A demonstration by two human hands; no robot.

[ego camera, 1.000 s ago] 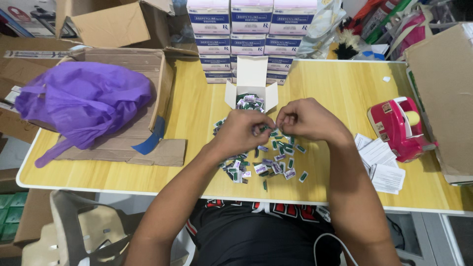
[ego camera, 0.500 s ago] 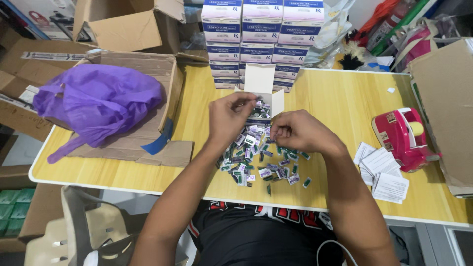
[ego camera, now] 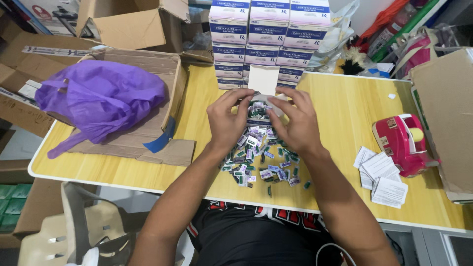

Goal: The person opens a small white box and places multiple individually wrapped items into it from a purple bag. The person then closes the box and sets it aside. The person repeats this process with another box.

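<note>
Left hand (ego camera: 227,120) and right hand (ego camera: 295,123) flank the small open white cardboard box (ego camera: 262,93); each grip's fingers curl loosely on green-and-silver pill strips (ego camera: 257,109) at its mouth.

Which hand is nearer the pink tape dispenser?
Right. The right hand sits at the small open box, closer to the pink tape dispenser; the left hand lies beyond it.
</note>
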